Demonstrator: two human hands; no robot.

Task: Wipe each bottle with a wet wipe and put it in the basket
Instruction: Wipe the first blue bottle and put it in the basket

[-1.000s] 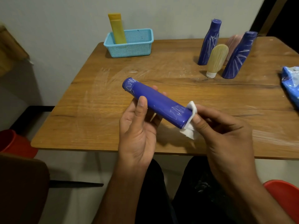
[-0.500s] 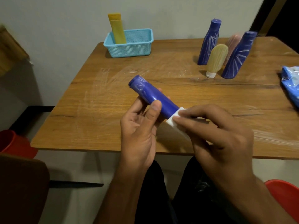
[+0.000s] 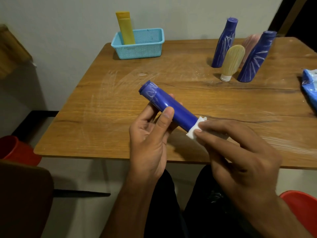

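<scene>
My left hand (image 3: 151, 134) holds a blue bottle (image 3: 169, 107) on its side above the table's near edge, thumb curled over its middle. My right hand (image 3: 238, 152) wraps a white wet wipe (image 3: 195, 129) round the bottle's near end; fingers cover that end. The light blue basket (image 3: 142, 48) stands at the table's far left with a yellow bottle (image 3: 126, 28) upright in it. At the far right stand two blue bottles (image 3: 223, 43) (image 3: 255, 57), a cream bottle (image 3: 232, 61) on its white cap and a pink bottle (image 3: 250, 43) partly hidden behind them.
The wooden table (image 3: 120, 107) shows white smear marks. A blue wipe pack (image 3: 310, 88) lies at the right edge. A dark chair back (image 3: 24, 200) is at lower left, with red seats (image 3: 15, 150) (image 3: 303, 210) on both sides of my legs.
The bottle has shifted a little right and tilted. My right hand moved from the bottle's base end up onto its body with the wipe, then slid back toward the base.
</scene>
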